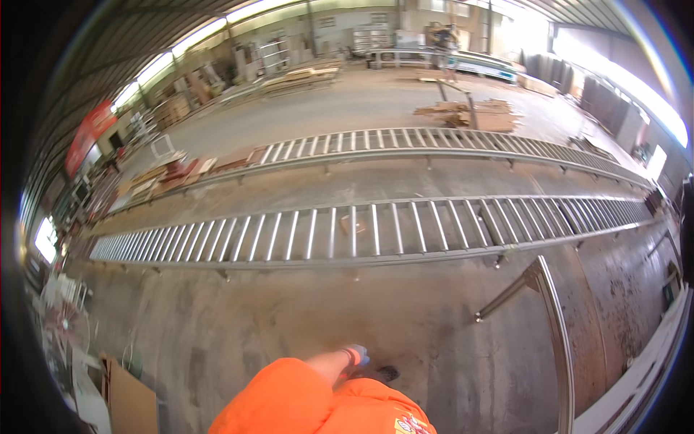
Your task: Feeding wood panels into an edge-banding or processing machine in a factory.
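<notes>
My left hand, in a grey-blue and orange glove, hangs in front of my body at the bottom of the view. Its forearm comes out of a bright orange sleeve. The fingers are small and blurred, so I cannot make out whether they are closed or holding anything. Below the hand lies the concrete floor, and a dark shoe tip shows beside it. My right hand is out of view. Ahead of me, the nearest large thing is a long metal roller conveyor, well apart from the hand.
A second roller conveyor runs behind the first, with reddish-brown boards at its left end. A metal frame stands at right. Stacked planks lie farther back. A fan and a brown panel are at lower left.
</notes>
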The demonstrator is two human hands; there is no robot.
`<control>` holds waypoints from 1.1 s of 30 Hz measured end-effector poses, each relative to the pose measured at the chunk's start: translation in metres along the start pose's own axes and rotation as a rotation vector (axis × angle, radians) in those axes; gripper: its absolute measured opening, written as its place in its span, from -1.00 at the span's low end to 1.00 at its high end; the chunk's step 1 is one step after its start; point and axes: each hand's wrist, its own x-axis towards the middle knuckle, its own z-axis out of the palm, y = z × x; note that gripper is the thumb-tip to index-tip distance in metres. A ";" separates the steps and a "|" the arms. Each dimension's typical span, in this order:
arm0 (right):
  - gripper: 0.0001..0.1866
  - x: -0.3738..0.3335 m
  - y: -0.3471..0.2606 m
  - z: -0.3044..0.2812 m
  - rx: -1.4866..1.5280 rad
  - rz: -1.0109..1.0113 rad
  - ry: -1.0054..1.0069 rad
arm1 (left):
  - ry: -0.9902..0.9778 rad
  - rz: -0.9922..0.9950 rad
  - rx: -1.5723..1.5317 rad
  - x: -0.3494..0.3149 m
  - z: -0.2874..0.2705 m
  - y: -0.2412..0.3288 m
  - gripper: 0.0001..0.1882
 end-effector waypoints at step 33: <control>-0.27 -0.212 0.159 -0.095 -0.280 0.527 0.096 | -0.255 0.309 0.455 0.044 0.021 -0.045 -0.48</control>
